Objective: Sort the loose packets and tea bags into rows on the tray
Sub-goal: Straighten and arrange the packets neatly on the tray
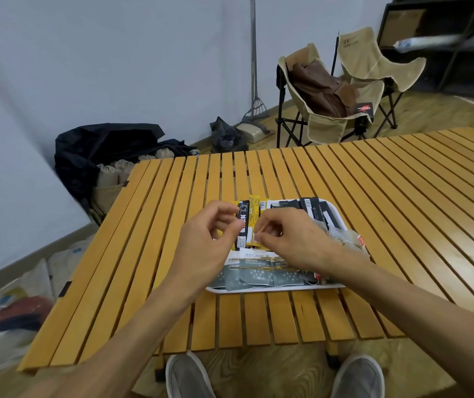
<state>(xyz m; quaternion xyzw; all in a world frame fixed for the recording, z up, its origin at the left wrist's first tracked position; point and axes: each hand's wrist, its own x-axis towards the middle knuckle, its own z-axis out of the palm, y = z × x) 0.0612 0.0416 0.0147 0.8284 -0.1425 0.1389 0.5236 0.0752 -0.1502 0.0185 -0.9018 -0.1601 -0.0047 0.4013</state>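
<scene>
In the head view both hands hover over the white tray (334,213) on the slatted wooden counter (373,196). The left hand (210,239) has its fingers curled with thumb and forefinger at the edge of a black stick packet (243,218); whether it truly pinches it I cannot tell. The right hand (290,239) pinches the lower end of a yellow stick packet (256,222) between the two hands. To do this step well, lay each stick parallel to its neighbours, ends flush. Below the hands lie flat grey-green sachets (254,278) with a starry print; beyond the right hand sit dark glossy packets (313,208), and to its right translucent, crinkly tea bags (345,239).
</scene>
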